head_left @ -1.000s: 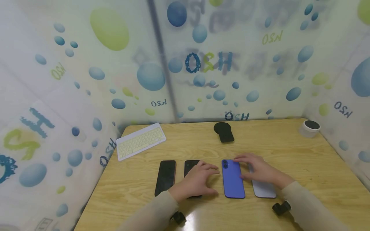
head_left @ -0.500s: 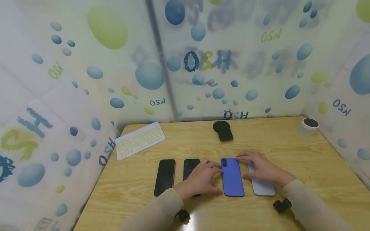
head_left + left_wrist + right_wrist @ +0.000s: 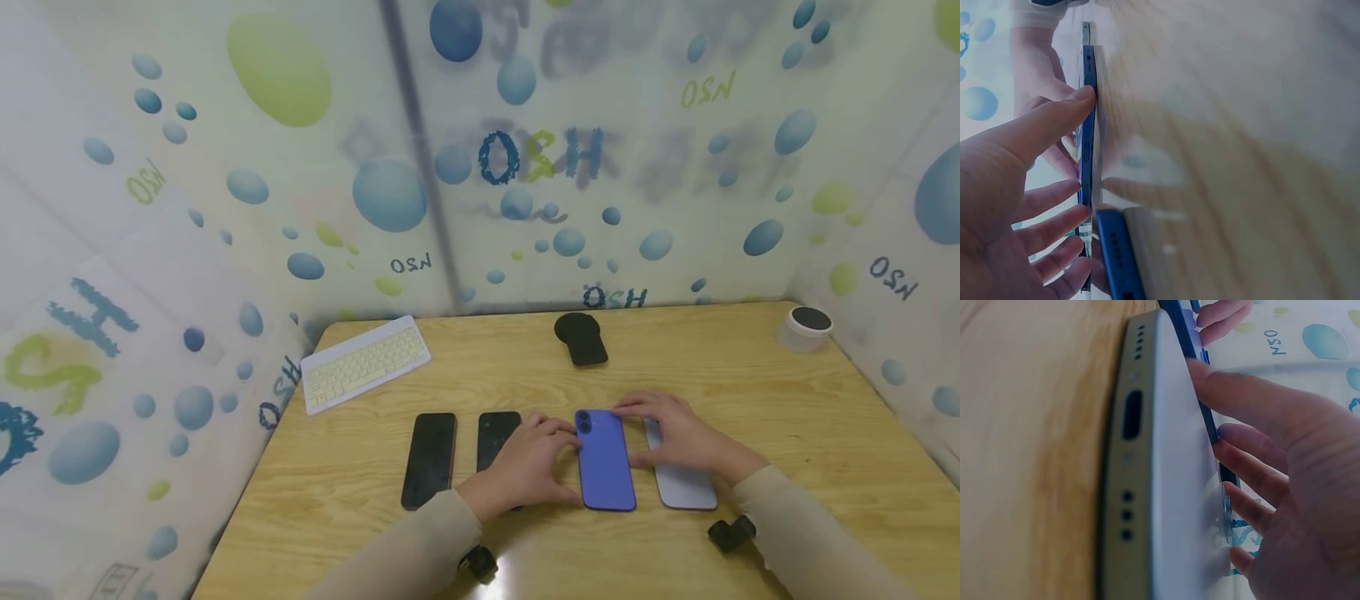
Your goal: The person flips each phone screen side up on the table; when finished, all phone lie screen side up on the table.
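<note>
A blue phone lies back up on the wooden table, between my two hands. Along its left edge, the fingertips and thumb of my left hand touch or nearly touch it; the left wrist view puts the thumb at the edge of the blue phone. My right hand arches over a pale phone, its fingertips and thumb near the blue phone's right edge. Contact there is hard to tell. Under my left hand a black phone is partly hidden. Another black phone lies further left.
A white keyboard sits at the table's back left. Behind the phones lies a black object with a round end and a rectangular part. A white round container with a dark top stands at the back right. Patterned curtains surround the table.
My left hand has moved right, to the blue phone's left edge. My right fingertips have drawn slightly right, off the blue phone's top. The phones look almost unmoved.
</note>
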A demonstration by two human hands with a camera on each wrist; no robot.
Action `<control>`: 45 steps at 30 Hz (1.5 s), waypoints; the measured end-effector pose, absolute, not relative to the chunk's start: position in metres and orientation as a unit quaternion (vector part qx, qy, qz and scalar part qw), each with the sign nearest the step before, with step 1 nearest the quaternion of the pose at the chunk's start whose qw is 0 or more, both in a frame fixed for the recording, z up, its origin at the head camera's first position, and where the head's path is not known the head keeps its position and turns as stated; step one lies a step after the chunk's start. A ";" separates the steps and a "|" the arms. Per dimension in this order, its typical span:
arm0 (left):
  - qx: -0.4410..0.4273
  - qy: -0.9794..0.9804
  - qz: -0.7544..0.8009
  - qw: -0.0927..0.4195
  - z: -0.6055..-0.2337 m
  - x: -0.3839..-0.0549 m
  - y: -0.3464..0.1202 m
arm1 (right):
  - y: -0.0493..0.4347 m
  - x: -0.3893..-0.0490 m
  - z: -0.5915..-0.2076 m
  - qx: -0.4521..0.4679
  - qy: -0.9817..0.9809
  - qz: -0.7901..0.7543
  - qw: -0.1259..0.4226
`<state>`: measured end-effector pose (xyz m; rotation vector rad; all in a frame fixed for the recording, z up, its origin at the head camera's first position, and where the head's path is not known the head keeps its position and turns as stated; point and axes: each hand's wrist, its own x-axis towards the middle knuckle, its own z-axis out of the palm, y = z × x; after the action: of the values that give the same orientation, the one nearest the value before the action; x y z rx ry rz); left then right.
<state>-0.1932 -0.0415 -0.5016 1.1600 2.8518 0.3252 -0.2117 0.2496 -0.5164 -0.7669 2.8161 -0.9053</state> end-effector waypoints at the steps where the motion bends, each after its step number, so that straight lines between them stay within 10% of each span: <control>1: 0.373 0.922 0.105 0.021 -0.502 -0.193 -0.041 | 0.250 -0.212 -0.516 -0.251 0.920 -0.297 0.043; 45: 0.358 0.927 0.106 0.042 -0.499 -0.190 -0.044 | 0.243 -0.207 -0.511 -0.218 0.901 -0.374 0.033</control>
<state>-0.1895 -0.0442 -0.4994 1.0967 2.8353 0.3257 -0.2071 0.2433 -0.5107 -0.6705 2.7721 -1.1520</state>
